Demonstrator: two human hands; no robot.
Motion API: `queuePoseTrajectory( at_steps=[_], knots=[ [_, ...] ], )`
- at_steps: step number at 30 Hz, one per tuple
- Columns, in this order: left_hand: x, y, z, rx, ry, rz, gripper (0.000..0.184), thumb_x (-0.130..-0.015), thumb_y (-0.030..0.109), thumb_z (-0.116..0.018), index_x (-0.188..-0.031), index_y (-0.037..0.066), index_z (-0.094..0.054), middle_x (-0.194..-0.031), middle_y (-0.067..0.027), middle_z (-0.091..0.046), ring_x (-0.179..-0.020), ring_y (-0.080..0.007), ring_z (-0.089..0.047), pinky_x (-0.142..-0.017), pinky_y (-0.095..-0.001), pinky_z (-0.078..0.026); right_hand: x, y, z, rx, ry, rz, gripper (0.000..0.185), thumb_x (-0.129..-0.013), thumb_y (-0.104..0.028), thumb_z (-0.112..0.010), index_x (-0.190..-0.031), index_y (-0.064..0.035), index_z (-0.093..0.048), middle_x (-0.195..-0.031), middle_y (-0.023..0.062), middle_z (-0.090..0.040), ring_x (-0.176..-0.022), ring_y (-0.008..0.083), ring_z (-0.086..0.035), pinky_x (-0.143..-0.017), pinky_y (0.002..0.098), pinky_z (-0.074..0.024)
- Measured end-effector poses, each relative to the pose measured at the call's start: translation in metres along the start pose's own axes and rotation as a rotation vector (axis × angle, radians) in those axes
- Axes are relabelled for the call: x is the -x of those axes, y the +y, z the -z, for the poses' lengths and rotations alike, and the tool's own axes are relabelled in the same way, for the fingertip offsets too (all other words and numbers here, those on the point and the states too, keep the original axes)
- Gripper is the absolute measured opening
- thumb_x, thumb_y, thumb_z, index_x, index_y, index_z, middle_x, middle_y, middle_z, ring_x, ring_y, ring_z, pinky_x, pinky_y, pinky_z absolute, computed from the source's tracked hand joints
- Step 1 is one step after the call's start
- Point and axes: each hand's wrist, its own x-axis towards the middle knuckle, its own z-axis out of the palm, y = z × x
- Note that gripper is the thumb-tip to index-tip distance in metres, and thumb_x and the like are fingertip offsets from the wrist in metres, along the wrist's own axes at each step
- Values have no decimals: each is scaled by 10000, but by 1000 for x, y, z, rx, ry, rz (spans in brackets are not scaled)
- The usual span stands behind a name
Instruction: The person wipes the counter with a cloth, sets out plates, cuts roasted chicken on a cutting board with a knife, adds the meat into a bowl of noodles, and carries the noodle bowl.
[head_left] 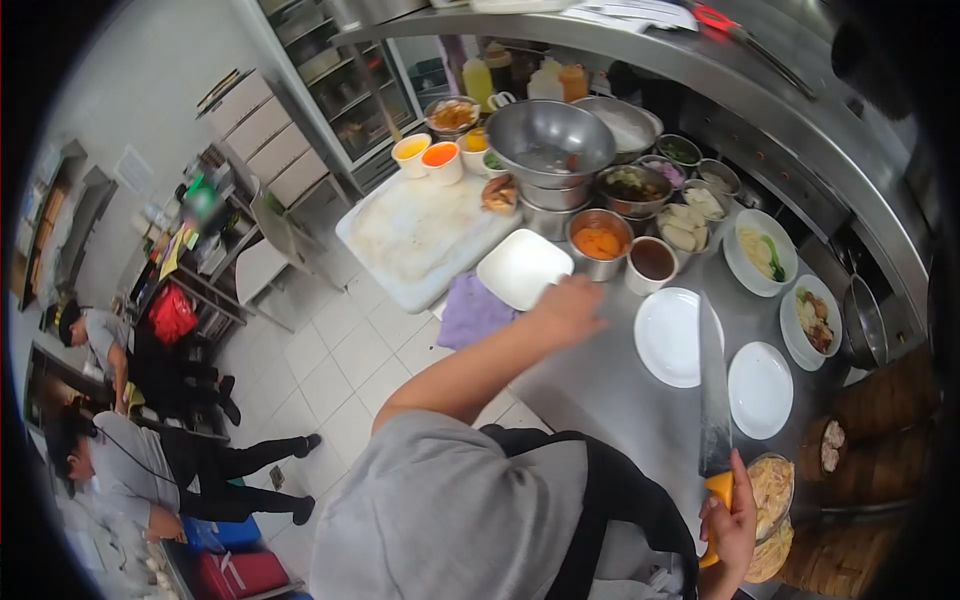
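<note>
My right hand (pixel 733 528) is closed around the yellow handle of a large kitchen knife (pixel 714 400). Its long, broad blade points away from me, passing between two white plates, a farther one (pixel 678 338) and a nearer one (pixel 760 390). My left hand (pixel 568 315) is over the steel counter, somewhat blurred, with fingers apart and nothing visible in them. It overlaps the near edge of a white square dish (pixel 524 268); whether it touches cannot be made out. A purple cloth (pixel 475 312) lies beside that dish. Close by stands a cup of dark sauce (pixel 651 262).
A white cutting board (pixel 420 235) lies at left, with roasted meat (pixel 499 195) at its edge. Behind are a large steel bowl (pixel 550 140) and several ingredient containers. Food bowls (pixel 760 250) and bamboo steamers (pixel 880 460) stand right. Two people (pixel 130 470) work at far left.
</note>
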Motion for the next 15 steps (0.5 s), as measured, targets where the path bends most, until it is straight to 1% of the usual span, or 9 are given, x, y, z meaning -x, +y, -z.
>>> queuePoseTrajectory(
  at_steps=[3, 5, 6, 7, 9, 10, 12, 13, 15],
  knots=[
    [24, -59, 16, -67, 109, 160, 314, -809, 272, -691, -1050, 81, -631, -1077, -146, -609, -1003, -349, -578, -853, -441, -500, -27, -13, -35, 15, -150, 4, 696, -816, 44, -487, -1481, -60, -309, -704, 44, -541, -468, 70, -445, -433, 189, -378],
    [40, -92, 13, -50, 53, 122, 294, -794, 288, -699, -994, 80, -641, -1046, -132, -621, -992, -335, -583, -833, -431, -501, -46, -28, -72, 27, -286, 37, 693, -814, 51, -478, -1479, -51, -310, -715, 52, -547, -472, 78, -461, -435, 195, -381],
    [42, -114, -8, 71, -109, 65, 351, -776, 323, -714, -1045, 108, -641, -1115, -114, -599, -1085, -328, -543, -885, -506, -464, -57, -34, -93, 28, -281, 32, 693, -814, 51, -478, -1479, -51, -310, -715, 52, -547, -472, 78, -461, -435, 195, -381],
    [54, -124, -16, 76, -119, 54, 351, -776, 323, -714, -1045, 108, -641, -1115, -114, -599, -1085, -328, -543, -885, -506, -464, -69, -38, -115, -5, -373, 61, 683, -833, 45, -484, -1483, -60, -302, -722, 57, -552, -468, 81, -465, -441, 201, -388],
    [79, -131, -37, -23, -69, -102, 472, -770, 430, -696, -1149, 158, -628, -1275, -100, -532, -1238, -354, -442, -974, -639, -340, -92, -45, -155, -65, -539, 118, 663, -870, 33, -495, -1490, -77, -287, -735, 67, -562, -459, 86, -472, -451, 211, -403],
    [88, -140, -57, -10, -78, -122, 472, -770, 430, -696, -1149, 158, -628, -1275, -100, -532, -1238, -354, -442, -974, -639, -340, -101, -48, -175, -62, -516, 108, 663, -870, 33, -495, -1490, -77, -287, -735, 67, -562, -459, 86, -472, -451, 211, -403],
    [94, -159, -92, 0, 340, -227, 613, -767, 571, -644, -1266, 219, -584, -1411, -73, -435, -1342, -411, -300, -989, -747, -186, -119, -54, -217, -127, -609, 55, 662, -889, 30, -490, -1499, -99, -268, -741, 72, -566, -464, 90, -482, -456, 216, -408],
    [93, -162, -85, 6, 338, -238, 613, -767, 571, -644, -1266, 219, -584, -1411, -73, -435, -1342, -411, -300, -989, -747, -186, -127, -57, -236, -127, -597, 54, 662, -889, 30, -490, -1499, -99, -268, -741, 72, -566, -464, 90, -482, -456, 216, -408],
    [101, -155, -67, 20, 170, -178, 643, -788, 628, -586, -1303, 243, -566, -1438, -69, -421, -1349, -467, -252, -998, -748, -162, -136, -61, -266, -150, -627, 18, 663, -896, 15, -491, -1504, -113, -260, -741, 74, -566, -467, 92, -488, -454, 215, -407]
  ],
)
